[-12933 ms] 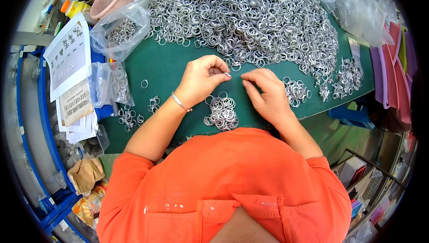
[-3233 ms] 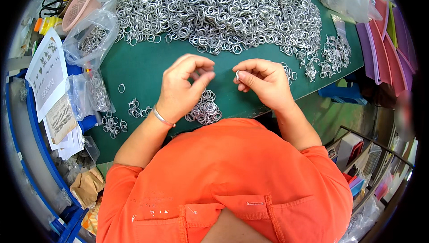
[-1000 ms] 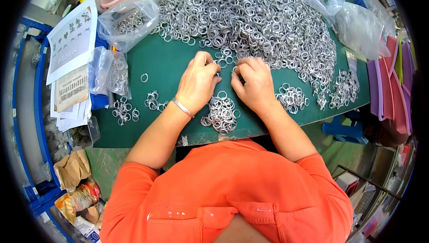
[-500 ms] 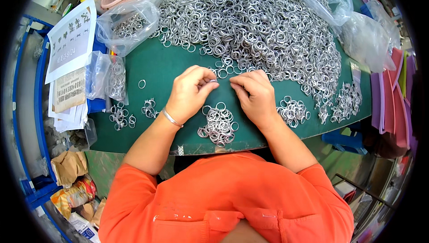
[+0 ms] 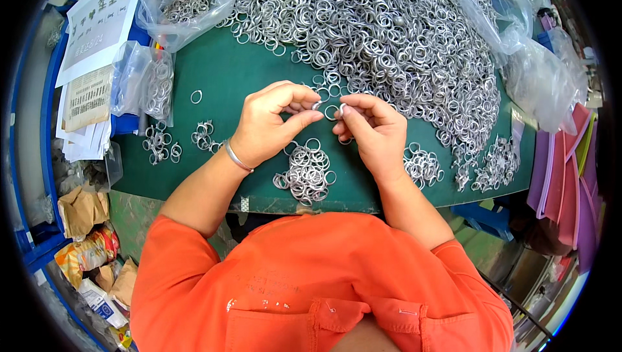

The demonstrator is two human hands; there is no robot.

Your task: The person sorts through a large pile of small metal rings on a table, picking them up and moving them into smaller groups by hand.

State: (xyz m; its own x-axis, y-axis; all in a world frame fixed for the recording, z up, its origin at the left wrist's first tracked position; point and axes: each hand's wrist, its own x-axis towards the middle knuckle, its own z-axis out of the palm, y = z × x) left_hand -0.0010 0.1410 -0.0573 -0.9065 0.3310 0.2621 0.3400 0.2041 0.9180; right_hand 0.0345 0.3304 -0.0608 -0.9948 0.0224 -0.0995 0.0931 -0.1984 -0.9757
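Over the green table (image 5: 214, 73) my two hands face each other, a small gap between their fingertips. My left hand (image 5: 269, 122) is closed in a pinch on a small silver metal ring (image 5: 317, 104). Thumb and forefinger of my right hand (image 5: 376, 132) pinch another silver ring (image 5: 343, 111), partly covered by the fingers. Below them, close to the table's front edge, lies a small heap of rings (image 5: 304, 174). Just beyond my fingertips spreads a very large pile of similar rings (image 5: 382, 41).
Small ring clusters (image 5: 157, 143) lie at left, with a lone ring (image 5: 196, 97) above them. More heaps (image 5: 422, 165) sit right of my right forearm. Clear plastic bags (image 5: 544, 73) flank the big pile. Papers (image 5: 97, 28) and a blue rack (image 5: 23, 125) stand at far left.
My right hand has turned, and a ring now shows between its thumb and forefinger. The ring in my left hand shows more clearly. The whole view has shifted slightly.
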